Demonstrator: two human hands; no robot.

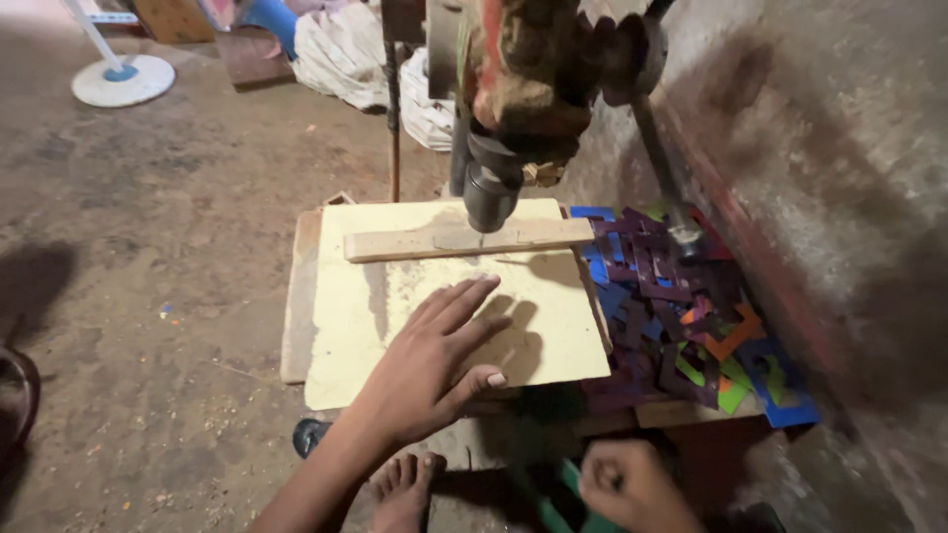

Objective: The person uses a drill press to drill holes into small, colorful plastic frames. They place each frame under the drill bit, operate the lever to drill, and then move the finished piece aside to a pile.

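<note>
A pale yellow board (434, 296) lies flat on the drill press table (296, 296), dusted with fine sawdust, and the left hand (434, 365) rests palm down on its near half. That hand is spread wide and flat, the fingers (464, 301) stretched toward the machine and the thumb lying along the board's near edge; it presses on the surface and grips nothing. Across the far part of the board lies a narrow wooden strip (464, 239), roughly crosswise, and the dark chuck of the drill press (491, 192) hangs directly over the strip's middle, very close to it or touching; which one cannot be told. The right hand (627, 484) sits low at the near edge of the view, curled into a fist around something green (553, 498) that is blurred and mostly hidden, so what it is cannot be made out. Just right of the board, a heap of flat coloured cut-out pieces (681, 316) in purple, blue, green and orange lies against a rough wall (839, 197). A bare foot (405, 489) shows below the left forearm on the dirt floor (148, 296). Far off at upper left stands a white fan base (123, 79), with pale sacks (341, 49) beyond the machine.
</note>
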